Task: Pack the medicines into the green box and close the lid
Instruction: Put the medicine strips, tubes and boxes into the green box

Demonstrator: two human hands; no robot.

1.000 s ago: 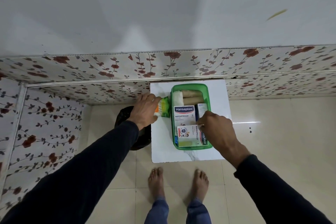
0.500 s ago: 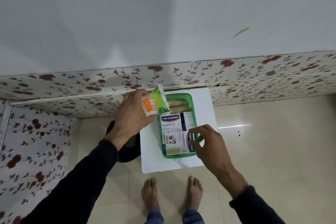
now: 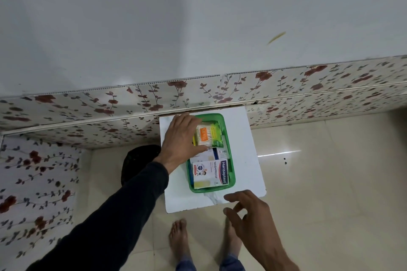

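The green box stands open on a small white table. Inside lie Hansaplast plaster boxes, one on top at the near end. My left hand holds a green and orange packet of cotton buds over the far half of the box, fingers wrapped round its left side. My right hand hovers with fingers apart, holding nothing, just off the table's near right corner. I see no lid.
A flowered panel wall runs behind the table and down the left side. A black round object sits on the floor left of the table. My bare feet stand on pale floor tiles below the table.
My left hand has carried the cotton bud packet from the table's left side over into the far half of the box. My right hand has pulled back from the box towards me.
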